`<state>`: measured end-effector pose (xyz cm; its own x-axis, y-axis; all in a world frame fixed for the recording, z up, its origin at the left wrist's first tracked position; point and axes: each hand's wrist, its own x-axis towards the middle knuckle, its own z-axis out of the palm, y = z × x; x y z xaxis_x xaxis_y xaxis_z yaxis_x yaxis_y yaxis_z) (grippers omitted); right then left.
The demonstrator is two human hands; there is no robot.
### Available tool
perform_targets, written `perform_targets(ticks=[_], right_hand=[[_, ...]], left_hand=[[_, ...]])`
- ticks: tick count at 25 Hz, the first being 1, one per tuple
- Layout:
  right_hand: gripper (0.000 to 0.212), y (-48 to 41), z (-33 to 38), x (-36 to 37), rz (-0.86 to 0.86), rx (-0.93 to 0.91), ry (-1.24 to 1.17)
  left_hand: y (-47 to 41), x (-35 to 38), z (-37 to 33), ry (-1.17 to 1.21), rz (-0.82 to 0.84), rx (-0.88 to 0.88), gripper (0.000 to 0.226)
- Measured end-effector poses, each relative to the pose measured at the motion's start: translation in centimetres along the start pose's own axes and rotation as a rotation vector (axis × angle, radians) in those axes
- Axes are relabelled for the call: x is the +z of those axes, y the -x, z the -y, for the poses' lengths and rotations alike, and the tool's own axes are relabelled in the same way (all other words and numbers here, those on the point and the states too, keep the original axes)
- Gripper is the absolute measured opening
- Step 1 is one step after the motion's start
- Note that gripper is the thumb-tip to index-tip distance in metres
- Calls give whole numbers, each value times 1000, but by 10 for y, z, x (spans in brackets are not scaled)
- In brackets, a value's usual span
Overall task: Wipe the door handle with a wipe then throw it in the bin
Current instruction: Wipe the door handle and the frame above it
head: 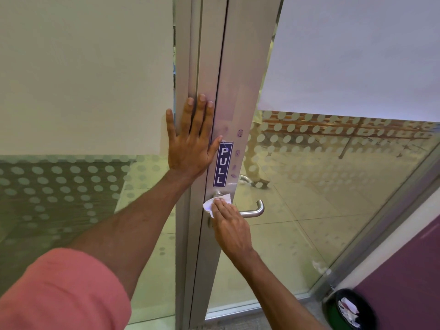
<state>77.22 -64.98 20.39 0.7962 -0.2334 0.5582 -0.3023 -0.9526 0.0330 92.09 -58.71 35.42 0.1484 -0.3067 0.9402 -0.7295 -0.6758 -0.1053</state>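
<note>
White crumpled wipe [217, 203] sits pressed under the right hand's [229, 226] flat fingers against the base of the curved steel door handle [254, 209]. Left hand [191, 141], fingers spread open, holds nothing, palm flat on the grey metal door frame [204, 67] beside the blue PULL sticker [222, 165]. Black bin [350, 310] with paper scraps stands on the floor, lower right.

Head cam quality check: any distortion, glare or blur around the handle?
Head view: wide-angle bends the door frame lines; soft sheen on the door handle, not blown out; wipe and right hand sharp enough; bin at the corner is soft.
</note>
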Motion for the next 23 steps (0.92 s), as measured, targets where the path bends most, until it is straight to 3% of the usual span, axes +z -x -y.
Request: perform_targets(ticks=[3, 6, 8, 11, 15, 17, 20, 23], right_hand=[[26, -4, 12, -19, -99, 383, -292], [33, -14, 23, -27, -245, 742, -671], [35, -20, 29, -21, -222, 674, -629], [49, -15, 32, 0, -139, 345, -248], [71, -9, 11, 8, -54, 32, -40], [71, -7, 2, 5, -55, 49, -44], [69, -10, 8, -1, -109, 218, -142], [73, -10, 16, 6, -64, 105, -138]], left_hand=[[2, 1, -1, -1, -5, 0, 73], [1, 0, -1, -3, -4, 5, 73], [0, 0, 0, 2, -1, 4, 72], [1, 0, -1, 2, -8, 4, 73], [1, -1, -2, 0, 3, 1, 73], [1, -1, -1, 5, 6, 2, 73], [1, -1, -1, 6, -1, -2, 73], [1, -1, -2, 9, -1, 2, 73]])
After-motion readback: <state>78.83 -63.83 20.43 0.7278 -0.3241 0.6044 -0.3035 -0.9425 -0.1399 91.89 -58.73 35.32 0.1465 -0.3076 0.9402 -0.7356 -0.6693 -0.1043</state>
